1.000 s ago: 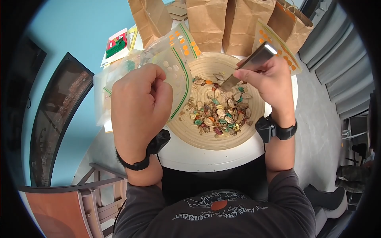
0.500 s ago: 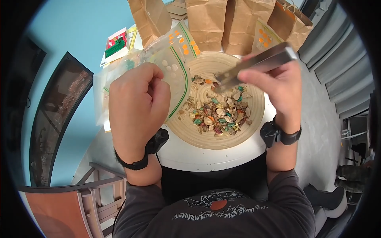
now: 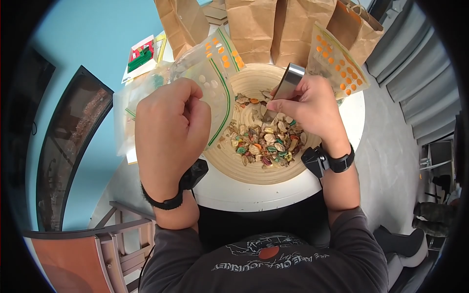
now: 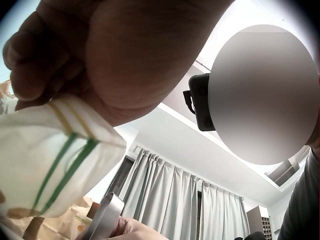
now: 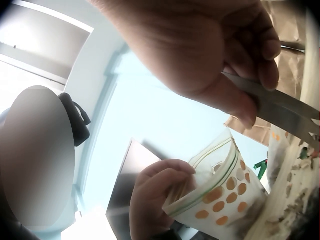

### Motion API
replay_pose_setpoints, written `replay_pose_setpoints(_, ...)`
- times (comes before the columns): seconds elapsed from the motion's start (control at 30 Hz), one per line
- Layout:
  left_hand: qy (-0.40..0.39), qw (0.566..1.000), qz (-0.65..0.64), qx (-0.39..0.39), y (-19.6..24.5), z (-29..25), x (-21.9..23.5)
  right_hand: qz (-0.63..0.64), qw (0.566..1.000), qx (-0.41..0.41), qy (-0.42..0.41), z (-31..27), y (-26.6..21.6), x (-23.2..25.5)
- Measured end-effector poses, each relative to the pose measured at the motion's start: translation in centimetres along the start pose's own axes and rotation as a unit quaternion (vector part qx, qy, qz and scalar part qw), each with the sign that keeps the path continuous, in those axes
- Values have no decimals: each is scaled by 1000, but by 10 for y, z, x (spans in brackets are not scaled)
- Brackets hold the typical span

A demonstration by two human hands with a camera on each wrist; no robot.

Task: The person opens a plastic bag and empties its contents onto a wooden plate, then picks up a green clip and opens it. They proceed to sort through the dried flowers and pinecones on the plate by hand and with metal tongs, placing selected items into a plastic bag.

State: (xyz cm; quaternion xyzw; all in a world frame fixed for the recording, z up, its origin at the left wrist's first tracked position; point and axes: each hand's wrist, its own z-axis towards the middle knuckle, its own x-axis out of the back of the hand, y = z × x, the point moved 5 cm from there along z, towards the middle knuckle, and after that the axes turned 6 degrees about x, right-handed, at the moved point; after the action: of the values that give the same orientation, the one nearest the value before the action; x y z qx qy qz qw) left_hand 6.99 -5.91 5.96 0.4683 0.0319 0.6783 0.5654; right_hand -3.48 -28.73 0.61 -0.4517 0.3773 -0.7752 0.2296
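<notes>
My left hand (image 3: 168,129) grips the top edge of a clear zip bag (image 3: 215,90) with orange dots, its mouth standing open in the right wrist view. Metal tongs (image 3: 290,80) are pinched between the thumb and fingers of my right hand (image 3: 315,107). They slant down, with their tips low at the dried petals and leaves (image 3: 268,141). Those pieces, brown, green, orange and red, lie heaped in a round wooden bowl (image 3: 234,168). What the tong tips hold is hard to see; I cannot tell.
Several brown paper bags (image 3: 251,29) stand along the back of the white table (image 3: 220,195). A second dotted zip bag (image 3: 337,61) is at the bowl's back right. On the far left lies a box with a green item (image 3: 140,58).
Half a second ago my right hand and the tongs were farther right and blurred with motion. Now they are farther left, tips down at the pieces. My left hand and its bag barely moved.
</notes>
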Motion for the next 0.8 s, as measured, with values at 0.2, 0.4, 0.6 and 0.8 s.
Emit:
replay_pose_setpoints(0.2, -5, 1000, -4, 8, -1, -1, 1, 41, 997, 34, 60, -4, -13, 21)
replay_pose_setpoints(0.4, -12, 1000, -6, 6, -1, -1, 1, 365, 905, 132, 173, -20, -44, 15)
replay_pose_setpoints(0.6, -3, 1000, -4, 4, -1, -1, 3, 323, 931, 113, 129, -17, -44, 8)
replay_pose_setpoints(0.8, -4, 1000, -7, 9, -3, -1, 2, 26, 995, 56, -72, -21, -25, 52)
